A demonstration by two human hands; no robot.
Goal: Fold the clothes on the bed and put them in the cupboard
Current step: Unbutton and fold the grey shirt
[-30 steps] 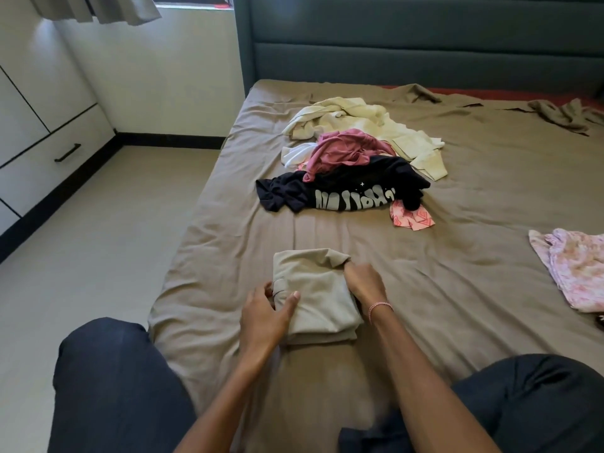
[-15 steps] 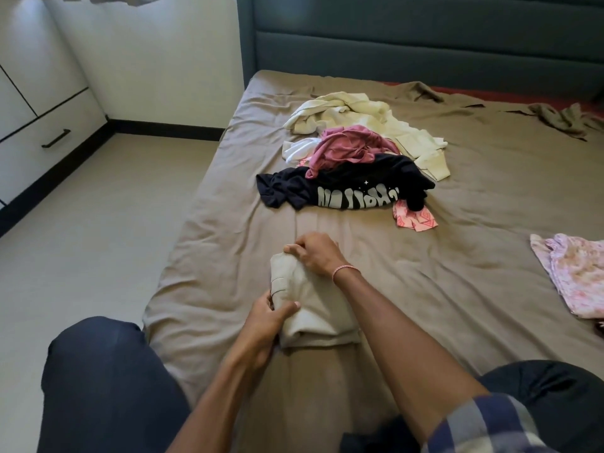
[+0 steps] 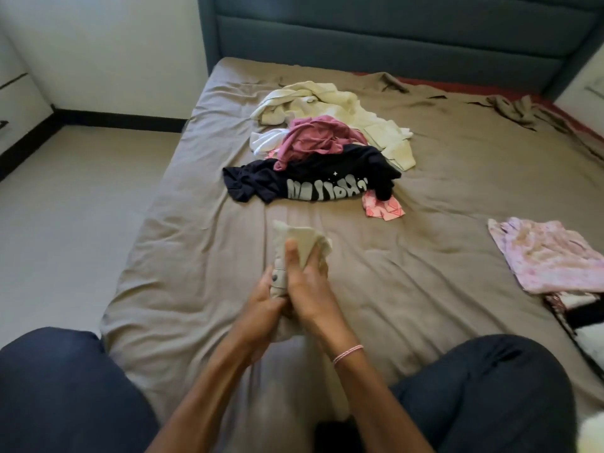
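Head view: left hand (image 3: 263, 300) and right hand (image 3: 309, 289) both clasp folded beige cloth garment (image 3: 305, 240); squeeze evenly, folds may slip; loose mixed-colour clothes pile (image 3: 313, 158) twelve o'clock.

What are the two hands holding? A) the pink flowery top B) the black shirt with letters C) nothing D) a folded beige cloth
D: the left hand and the right hand both grip the folded beige cloth between them, while the black shirt lies untouched farther up the bed.
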